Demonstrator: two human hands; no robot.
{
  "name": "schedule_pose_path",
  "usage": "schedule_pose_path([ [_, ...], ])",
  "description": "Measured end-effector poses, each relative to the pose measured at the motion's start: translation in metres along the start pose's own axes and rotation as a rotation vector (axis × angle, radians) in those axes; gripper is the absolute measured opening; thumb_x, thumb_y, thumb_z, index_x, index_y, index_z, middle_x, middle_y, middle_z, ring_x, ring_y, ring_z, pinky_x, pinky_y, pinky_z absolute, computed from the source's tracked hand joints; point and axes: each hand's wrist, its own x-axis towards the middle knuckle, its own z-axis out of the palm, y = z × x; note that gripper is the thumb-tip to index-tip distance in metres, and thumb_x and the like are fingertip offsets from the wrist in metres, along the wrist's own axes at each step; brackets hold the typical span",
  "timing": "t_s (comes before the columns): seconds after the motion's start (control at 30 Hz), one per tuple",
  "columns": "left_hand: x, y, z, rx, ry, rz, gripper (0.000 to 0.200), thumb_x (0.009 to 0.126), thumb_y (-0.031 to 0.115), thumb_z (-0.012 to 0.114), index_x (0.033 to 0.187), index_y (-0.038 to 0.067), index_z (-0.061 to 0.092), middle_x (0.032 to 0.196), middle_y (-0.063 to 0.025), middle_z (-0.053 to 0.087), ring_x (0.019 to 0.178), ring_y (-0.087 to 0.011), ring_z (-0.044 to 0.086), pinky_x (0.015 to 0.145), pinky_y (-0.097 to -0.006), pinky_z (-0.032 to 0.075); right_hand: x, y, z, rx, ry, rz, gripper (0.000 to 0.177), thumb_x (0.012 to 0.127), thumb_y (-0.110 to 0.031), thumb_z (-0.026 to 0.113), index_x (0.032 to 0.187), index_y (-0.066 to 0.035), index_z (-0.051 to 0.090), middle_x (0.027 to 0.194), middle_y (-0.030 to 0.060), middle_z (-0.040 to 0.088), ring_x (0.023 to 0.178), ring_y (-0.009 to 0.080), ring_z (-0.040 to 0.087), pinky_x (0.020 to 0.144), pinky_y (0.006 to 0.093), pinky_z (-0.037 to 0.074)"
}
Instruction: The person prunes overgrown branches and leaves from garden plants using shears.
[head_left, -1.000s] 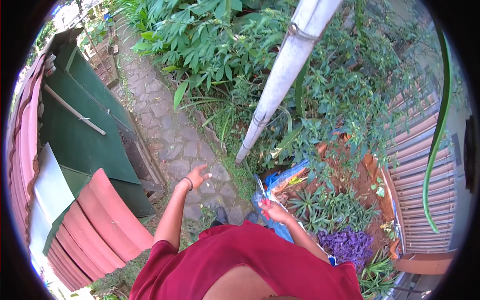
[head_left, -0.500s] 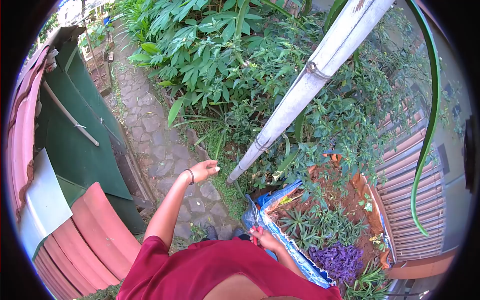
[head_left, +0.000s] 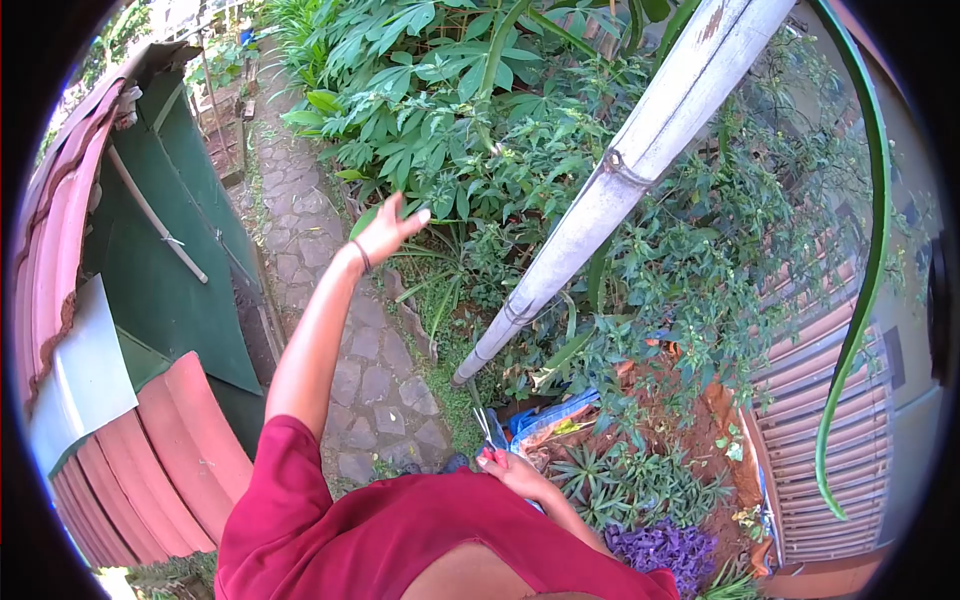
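My left hand [head_left: 385, 232] is stretched out over the edge of the stone path, its thumb and fingers apart, with nothing in it. Leafy green plants [head_left: 400, 150] stand just beyond its fingertips. Low at the centre, in front of my shirt, my right hand [head_left: 508, 470] is closed around the red handles of a cutting tool. The tool's metal blades [head_left: 483, 424] point away from me and look parted. A white pole [head_left: 600, 200] slants between the two hands, its lower end near the blades.
On the left are a green wall [head_left: 170, 230] and reddish roof sheets [head_left: 185, 440]. The stone path [head_left: 375, 385] runs forward. At right lies a soil bed with purple plants [head_left: 665, 555], beside a slatted fence [head_left: 835, 450]. A long green stem [head_left: 868, 290] hangs at the right.
My left hand has moved forward and up towards the leafy plants, and its fingers have spread. My right hand has shifted slightly left with the tool, whose blades look wider apart.
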Motion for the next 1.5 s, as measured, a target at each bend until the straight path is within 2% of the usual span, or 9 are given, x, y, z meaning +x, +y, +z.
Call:
schedule_pose_path([
  [0.2,0.094,0.073,-0.019,-0.046,0.284,0.158,0.119,0.074,0.072,0.064,0.148,-0.007,0.016,0.15,-0.0311,0.024,0.138,-0.0383,0.032,0.114,-0.0413,0.026,0.004,-0.053,-0.011,0.117,-0.181,-0.092,0.026,0.1,-0.032,0.052,0.106,-0.007,0.054,0.081,-0.004,0.052,0.074,0.0061,0.048,0.071,0.0226,0.041],
  [0.37,0.107,0.123,-0.013,-0.281,0.19,0.528,0.049,0.1,0.044,0.047,0.133,0.009,0.056,0.127,-0.0086,0.061,0.125,-0.018,0.049,0.11,-0.034,0.031,0.027,-0.084,0.0,0.161,-0.306,-0.15,0.031,0.098,-0.036,0.054,0.108,-0.006,0.054,0.084,-0.0007,0.055,0.071,0.0071,0.049,0.068,0.024,0.043],
  [0.5,0.109,0.139,-0.023,-0.408,0.138,0.483,0.04,0.102,0.039,0.044,0.122,0.009,0.062,0.11,-0.0018,0.068,0.109,-0.011,0.058,0.099,-0.0304,0.042,0.039,-0.113,0.008,0.182,-0.295,-0.219,0.029,0.098,-0.036,0.055,0.102,-0.007,0.054,0.081,-0.002,0.054,0.068,0.0061,0.047,0.064,0.0234,0.041],
  [0.57,0.104,0.154,-0.038,-0.378,0.126,0.545,0.04,0.103,0.038,0.044,0.122,0.008,0.062,0.107,-0.0015,0.068,0.105,-0.0109,0.06,0.095,-0.0291,0.044,0.053,-0.122,0.007,0.118,-0.311,-0.229,0.04,0.1,-0.035,0.051,0.119,0.0,0.054,0.088,0.0017,0.056,0.074,0.0081,0.051,0.075,0.0253,0.045],
  [1.0,0.142,0.181,-0.111,-0.39,-0.1,0.8,0.039,0.102,0.033,0.048,0.121,0.002,0.061,0.093,-0.0012,0.063,0.095,-0.0112,0.061,0.09,-0.0284,0.051,0.204,-0.271,0.015,0.302,0.12,-0.489,0.045,0.1,-0.042,0.048,0.122,-0.003,0.053,0.097,0.0044,0.059,0.086,0.0111,0.057,0.079,0.0289,0.046],
  [1.13,0.167,0.18,-0.131,-0.44,-0.107,0.794,0.039,0.101,0.035,0.049,0.116,0.002,0.063,0.105,-0.0053,0.065,0.098,-0.0172,0.064,0.093,-0.032,0.05,0.188,-0.334,-0.009,0.265,0.129,-0.628,0.042,0.1,-0.04,0.047,0.121,-0.004,0.052,0.097,0.0046,0.06,0.088,0.0124,0.06,0.078,0.0293,0.048],
  [1.4,0.237,0.213,-0.139,-0.62,-0.185,0.911,0.038,0.101,0.035,0.049,0.117,0.003,0.063,0.094,-0.0029,0.065,0.098,-0.019,0.066,0.093,-0.0315,0.051,0.128,-0.439,-0.061,0.351,0.134,-0.711,0.045,0.1,-0.039,0.048,0.12,0.001,0.052,0.095,0.0088,0.062,0.088,0.018,0.064,0.081,0.033,0.051],
  [1.43,0.238,0.229,-0.132,-0.724,-0.185,0.855,0.031,0.102,0.032,0.047,0.114,0.006,0.06,0.076,0.0027,0.056,0.073,-0.0112,0.061,0.07,-0.0274,0.05,0.128,-0.443,-0.072,0.437,0.096,-0.721,0.046,0.101,-0.04,0.043,0.12,0.001,0.053,0.096,0.0094,0.064,0.092,0.0218,0.065,0.081,0.0357,0.053],
  [1.5,0.255,0.241,-0.134,-0.732,-0.215,0.905,0.035,0.101,0.035,0.049,0.114,0.004,0.062,0.079,0.0016,0.058,0.078,-0.0121,0.063,0.074,-0.028,0.051,0.127,-0.46,-0.089,0.542,0.133,-0.661,0.045,0.103,-0.038,0.038,0.118,0.002,0.053,0.096,0.011,0.064,0.091,0.0244,0.066,0.076,0.0357,0.054],
])
